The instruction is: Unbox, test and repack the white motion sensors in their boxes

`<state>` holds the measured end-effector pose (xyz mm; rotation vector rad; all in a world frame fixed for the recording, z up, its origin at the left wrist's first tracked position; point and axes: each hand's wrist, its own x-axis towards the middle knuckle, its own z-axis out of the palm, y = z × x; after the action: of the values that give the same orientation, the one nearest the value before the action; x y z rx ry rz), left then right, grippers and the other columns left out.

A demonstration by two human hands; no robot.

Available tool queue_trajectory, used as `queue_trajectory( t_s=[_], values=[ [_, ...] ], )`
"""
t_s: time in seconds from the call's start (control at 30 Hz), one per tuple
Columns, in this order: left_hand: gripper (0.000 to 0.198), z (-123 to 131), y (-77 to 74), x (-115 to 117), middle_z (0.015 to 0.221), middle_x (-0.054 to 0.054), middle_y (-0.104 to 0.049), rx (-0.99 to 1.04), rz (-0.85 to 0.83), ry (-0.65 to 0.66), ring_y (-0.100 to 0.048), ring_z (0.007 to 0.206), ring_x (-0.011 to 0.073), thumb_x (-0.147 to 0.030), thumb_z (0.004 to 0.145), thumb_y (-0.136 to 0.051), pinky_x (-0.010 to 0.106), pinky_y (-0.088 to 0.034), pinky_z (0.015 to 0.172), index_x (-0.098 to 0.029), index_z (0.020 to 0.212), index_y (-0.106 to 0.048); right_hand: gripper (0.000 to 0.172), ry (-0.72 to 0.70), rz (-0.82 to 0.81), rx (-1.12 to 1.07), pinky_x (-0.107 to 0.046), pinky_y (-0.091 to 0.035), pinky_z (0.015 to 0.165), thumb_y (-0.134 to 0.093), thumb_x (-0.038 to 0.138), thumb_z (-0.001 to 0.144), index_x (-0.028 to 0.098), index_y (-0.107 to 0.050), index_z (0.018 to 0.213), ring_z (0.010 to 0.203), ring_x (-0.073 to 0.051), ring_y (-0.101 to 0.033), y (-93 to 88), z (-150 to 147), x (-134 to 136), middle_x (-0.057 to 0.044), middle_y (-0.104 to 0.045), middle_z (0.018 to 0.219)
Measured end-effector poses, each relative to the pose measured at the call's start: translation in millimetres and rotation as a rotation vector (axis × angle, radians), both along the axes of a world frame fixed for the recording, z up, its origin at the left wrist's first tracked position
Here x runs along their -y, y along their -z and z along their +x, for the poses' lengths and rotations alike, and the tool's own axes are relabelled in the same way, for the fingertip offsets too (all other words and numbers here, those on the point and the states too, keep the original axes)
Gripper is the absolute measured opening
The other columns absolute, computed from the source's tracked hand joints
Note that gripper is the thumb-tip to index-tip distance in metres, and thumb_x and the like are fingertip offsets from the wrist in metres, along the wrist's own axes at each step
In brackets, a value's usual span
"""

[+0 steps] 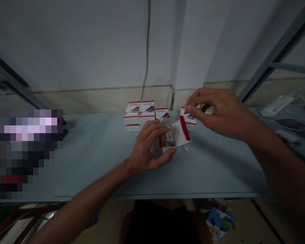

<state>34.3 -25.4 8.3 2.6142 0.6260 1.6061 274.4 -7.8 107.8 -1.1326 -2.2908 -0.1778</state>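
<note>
Over the middle of the blue-grey table [91, 152], your left hand [145, 146] grips an open white-and-red box [156, 146], fingers along its far side and thumb along the near side, spread only as wide as the carton between them. You have its mouth turned up and toward you, with a white flap [178, 131] edged in red standing out to the right. Inside you can see a small white item [169, 137] and some greyish filling around it, too dim to make out. Whether the carton's base touches the tabletop, you cannot tell from this view.

Your right hand [217, 110] hangs to the right of the flap and apart from it, fingers bent and thumb drawn in close to them; whether you have anything pinched there cannot be told. Beneath it and partly hidden by it sits another carton [190, 119] of the same print.

Behind your left hand, toward the wall, stand stacked cartons [146, 110], two side by side over a lower layer, with a lower single carton [162, 113] just to their right. These look closed, so their contents are hidden from you. A small white piece [185, 147] lies on the tabletop just beside the carton you hold.
</note>
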Motion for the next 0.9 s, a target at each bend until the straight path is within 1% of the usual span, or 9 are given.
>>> queue_trajectory(
  t_s=[0.1,0.17,0.23,0.33,0.43,0.53,0.67,0.8,0.9],
  values=[
    [0.045,-2.1,1.1,-1.3,0.118,0.01,-0.068,-0.024,0.021,-0.017,-0.065,0.113,0.0277,-0.033,0.085,-0.08,0.051,-0.057,0.1,-0.024,0.126,-0.064,0.02,0.069,-0.24,0.332,-0.032,-0.048,0.066,-0.064,0.026,0.094,0.017,-0.081,0.088,0.069,-0.02,-0.069,15.6,9.1,-8.2,-0.009,-0.077,0.08],
    [0.042,-3.7,1.9,-2.5,0.119,0.01,-0.066,-0.037,0.007,-0.028,-0.064,0.114,0.0279,-0.034,0.086,-0.078,0.051,-0.059,0.097,-0.025,0.125,-0.066,0.016,0.021,-0.432,0.505,-0.029,-0.047,0.061,-0.075,0.028,0.085,0.017,-0.081,0.095,0.071,-0.021,-0.071,37.1,5.8,-10.6,-0.009,-0.078,0.086],
    [0.042,-5.3,2.4,-3.9,0.12,0.01,-0.066,-0.039,0.003,-0.027,-0.064,0.113,0.0277,-0.035,0.086,-0.078,0.05,-0.059,0.095,-0.025,0.126,-0.067,0.016,-0.046,-0.559,0.552,-0.027,-0.047,0.059,-0.08,0.02,0.077,0.016,-0.08,0.093,0.071,-0.02,-0.072,58.4,-2.7,-11.5,-0.009,-0.079,0.087],
    [0.042,-7.2,3.4,-5.6,0.121,0.01,-0.065,-0.042,-0.01,-0.026,-0.064,0.113,0.0274,-0.035,0.087,-0.078,0.05,-0.058,0.097,-0.026,0.127,-0.067,0.018,-0.127,-0.573,0.511,-0.026,-0.048,0.057,-0.069,0.001,0.075,0.015,-0.077,0.083,0.067,-0.018,-0.07,73.2,-14.7,-13.3,-0.008,-0.078,0.079],
    [0.042,-8.0,4.7,-5.4,0.127,0.011,-0.062,-0.043,-0.07,-0.041,-0.063,0.118,0.0283,-0.036,0.087,-0.078,0.049,-0.059,0.099,-0.026,0.126,-0.067,0.024,-0.178,-0.523,0.438,-0.025,-0.049,0.061,-0.063,-0.002,0.076,0.017,-0.076,0.082,0.07,-0.017,-0.07,58.8,-13.2,-18.9,-0.007,-0.078,0.079],
    [0.046,-7.5,5.0,-4.5,0.14,0.013,-0.055,-0.024,-0.112,-0.074,-0.058,0.13,0.0309,-0.038,0.087,-0.079,0.048,-0.059,0.101,-0.026,0.129,-0.065,0.018,-0.182,-0.517,0.348,-0.026,-0.048,0.06,-0.064,0.003,0.078,0.017,-0.076,0.08,0.064,-0.016,-0.069,25.2,3.1,-26.7,-0.003,-0.076,0.072],
    [0.062,-5.7,3.2,-5.4,0.14,0.014,-0.056,0.001,-0.117,-0.048,-0.057,0.132,0.0307,-0.04,0.087,-0.08,0.053,-0.053,0.111,-0.025,0.142,-0.054,0.008,-0.192,-0.45,-0.019,-0.03,-0.053,0.062,-0.071,0.021,0.087,0.019,-0.076,0.092,0.07,-0.019,-0.072,-13.2,25.8,-25.0,-0.005,-0.078,0.081],
    [0.066,-3.4,2.3,-6.6,0.139,0.014,-0.056,0.03,-0.147,-0.039,-0.056,0.132,0.0307,-0.04,0.087,-0.079,0.055,-0.051,0.112,-0.026,0.144,-0.049,0.01,-0.419,-0.468,-0.419,-0.03,-0.061,0.07,-0.077,0.026,0.089,0.024,-0.075,0.099,0.079,-0.018,-0.076,-21.9,20.7,-2.7,-0.003,-0.079,0.093],
    [0.068,-1.5,3.2,-5.9,0.141,0.015,-0.054,0.035,-0.16,-0.03,-0.053,0.134,0.0313,-0.039,0.087,-0.078,0.056,-0.05,0.113,-0.025,0.145,-0.047,0.02,-0.51,-0.364,-0.45,-0.03,-0.062,0.077,-0.071,0.027,0.096,0.027,-0.076,0.116,0.085,-0.017,-0.077,-15.8,2.4,17.3,-0.002,-0.079,0.1]
  ],
)
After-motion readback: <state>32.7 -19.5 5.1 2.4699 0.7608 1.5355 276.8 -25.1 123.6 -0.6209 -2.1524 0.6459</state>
